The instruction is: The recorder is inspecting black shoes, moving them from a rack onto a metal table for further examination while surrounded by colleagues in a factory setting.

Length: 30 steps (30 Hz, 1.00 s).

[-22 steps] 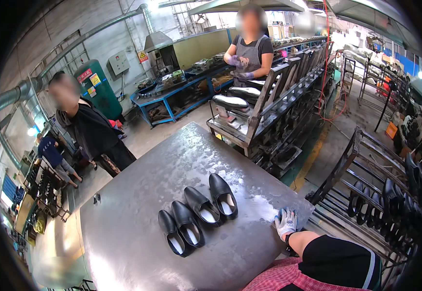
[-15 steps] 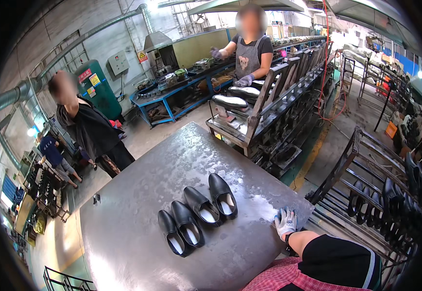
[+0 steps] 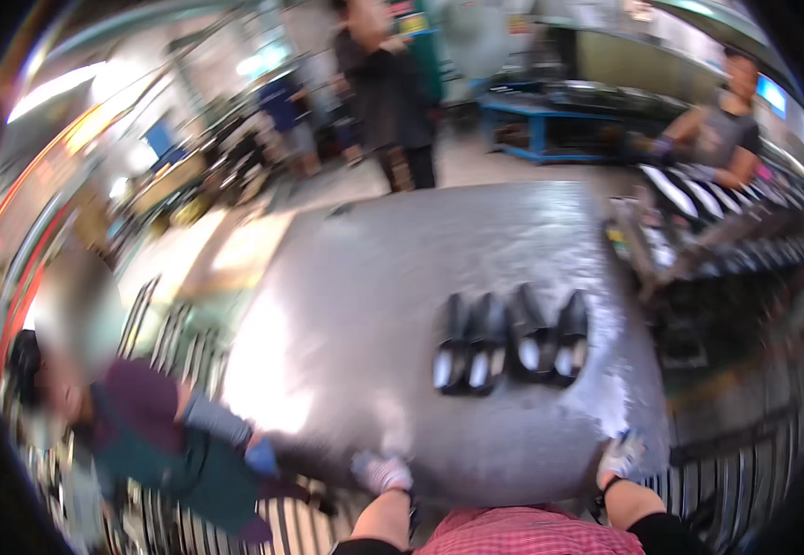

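Note:
My left hand (image 3: pixel 383 471), in a pale work glove, rests on the near edge of a grey metal table (image 3: pixel 374 277). Its outline is blurred, but the fingers look laid flat on the top. Over at the near right corner my right hand (image 3: pixel 622 455), gloved alike, lies on the edge with fingers stretched out. Neither hand holds anything. Two pairs of black slip-on shoes (image 3: pixel 487 340) with white insoles stand in a row on the table, right of the middle, toes pointing away. Both hands are apart from them.
A person in a green apron (image 3: pixel 171 458) stands close by at the left, a blue-gloved hand near the table's left corner. Another person (image 3: pixel 385 102) stands beyond the far edge. At the far right a worker (image 3: pixel 725 129) is beside a line bearing shoes. Racks with metal bars flank the table.
My view has swung left, blurring the picture. My left hand and the person in the green apron have come into view. My right hand stays at the table's edge; the shoes remain on the table.

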Each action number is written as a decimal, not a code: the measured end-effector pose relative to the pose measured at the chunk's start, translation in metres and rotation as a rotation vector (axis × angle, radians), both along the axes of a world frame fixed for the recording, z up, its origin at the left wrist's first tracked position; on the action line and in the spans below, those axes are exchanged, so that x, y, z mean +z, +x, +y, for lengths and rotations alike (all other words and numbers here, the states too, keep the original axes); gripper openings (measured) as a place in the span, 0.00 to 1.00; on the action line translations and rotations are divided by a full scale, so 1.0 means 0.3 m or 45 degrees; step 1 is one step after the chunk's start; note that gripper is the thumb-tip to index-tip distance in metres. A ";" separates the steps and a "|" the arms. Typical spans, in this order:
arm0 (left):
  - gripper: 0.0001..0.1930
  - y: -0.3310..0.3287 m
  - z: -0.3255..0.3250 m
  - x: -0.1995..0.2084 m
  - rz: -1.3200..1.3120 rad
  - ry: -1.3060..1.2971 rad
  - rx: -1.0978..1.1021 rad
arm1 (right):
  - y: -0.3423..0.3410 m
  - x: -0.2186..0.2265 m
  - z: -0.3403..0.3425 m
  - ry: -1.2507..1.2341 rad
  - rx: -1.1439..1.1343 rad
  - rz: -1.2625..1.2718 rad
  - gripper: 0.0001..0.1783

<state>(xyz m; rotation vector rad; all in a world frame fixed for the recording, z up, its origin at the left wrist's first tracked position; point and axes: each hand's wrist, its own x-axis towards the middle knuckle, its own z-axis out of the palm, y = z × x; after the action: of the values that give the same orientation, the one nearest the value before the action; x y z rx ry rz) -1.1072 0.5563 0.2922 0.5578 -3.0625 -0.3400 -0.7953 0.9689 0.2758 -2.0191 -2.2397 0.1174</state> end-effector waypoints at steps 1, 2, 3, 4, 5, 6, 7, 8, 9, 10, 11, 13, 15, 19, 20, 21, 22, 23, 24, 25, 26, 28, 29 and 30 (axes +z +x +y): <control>0.28 0.017 0.010 0.004 0.121 -0.091 -0.027 | 0.006 -0.018 0.010 0.018 -0.003 0.010 0.32; 0.29 0.017 0.026 0.002 0.144 -0.054 0.070 | 0.017 -0.040 0.014 0.102 0.019 -0.050 0.32; 0.30 0.019 0.026 0.004 0.115 -0.027 0.067 | 0.022 -0.067 0.016 0.148 0.014 -0.136 0.32; 0.31 0.019 0.027 -0.002 0.108 -0.032 0.067 | 0.035 -0.089 0.033 0.136 0.017 -0.159 0.33; 0.30 0.020 0.029 -0.006 0.100 -0.035 0.076 | 0.043 -0.111 0.043 0.187 0.037 -0.096 0.33; 0.29 0.019 0.029 -0.011 0.118 -0.059 0.079 | 0.053 -0.130 0.055 0.265 0.072 -0.106 0.33; 0.28 0.020 0.027 -0.015 0.104 -0.076 0.064 | 0.059 -0.146 0.066 0.240 0.070 -0.127 0.34; 0.28 0.023 0.026 -0.018 0.112 -0.083 0.073 | 0.065 -0.159 0.076 0.274 0.068 -0.143 0.34; 0.29 0.020 0.025 -0.018 0.096 -0.080 0.079 | 0.062 -0.172 0.083 0.242 0.046 -0.173 0.35; 0.29 0.018 0.024 -0.017 0.087 -0.087 0.075 | 0.067 -0.179 0.086 0.327 0.082 -0.155 0.33; 0.29 0.018 0.024 -0.015 0.072 -0.078 0.090 | 0.057 -0.187 0.091 0.349 0.106 -0.143 0.33; 0.29 0.018 0.023 -0.008 0.058 -0.088 0.085 | 0.050 -0.194 0.081 0.388 0.132 -0.125 0.33; 0.29 0.018 0.025 -0.002 0.078 -0.100 0.091 | 0.056 -0.191 0.070 0.433 0.136 -0.112 0.32; 0.30 0.020 0.025 0.000 0.063 -0.110 0.095 | 0.076 -0.169 0.062 0.452 0.139 -0.122 0.31; 0.30 0.019 0.026 0.000 0.051 -0.119 0.094 | 0.074 -0.166 0.061 0.438 0.139 -0.124 0.31; 0.30 0.021 0.026 0.000 0.060 -0.119 0.101 | 0.074 -0.163 0.058 0.442 0.138 -0.108 0.31; 0.30 0.020 0.027 0.001 0.069 -0.125 0.105 | 0.071 -0.162 0.057 0.446 0.135 -0.090 0.30; 0.30 0.017 0.028 0.002 0.053 -0.126 0.104 | 0.066 -0.162 0.056 0.451 0.132 -0.073 0.30; 0.30 0.016 0.028 0.003 0.079 -0.124 0.107 | 0.068 -0.160 0.058 0.457 0.137 -0.080 0.30; 0.30 0.017 0.029 0.003 0.077 -0.118 0.106 | 0.066 -0.162 0.059 0.461 0.138 -0.079 0.30; 0.29 0.018 0.028 0.004 0.055 -0.115 0.105 | 0.067 -0.163 0.061 0.464 0.143 -0.082 0.30; 0.29 0.015 0.028 0.005 0.075 -0.108 0.104 | 0.066 -0.170 0.067 0.466 0.151 -0.081 0.30; 0.29 0.019 0.029 0.004 0.071 -0.104 0.102 | 0.069 -0.173 0.071 0.473 0.154 -0.083 0.30; 0.29 0.020 0.029 0.005 0.074 -0.109 0.102 | 0.070 -0.177 0.073 0.470 0.156 -0.082 0.30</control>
<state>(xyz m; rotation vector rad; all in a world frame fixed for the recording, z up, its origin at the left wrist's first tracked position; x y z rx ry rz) -1.1013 0.5650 0.2937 0.6523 -2.9717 -0.2178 -0.7743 0.9908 0.2226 -1.7158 -2.2210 -0.3295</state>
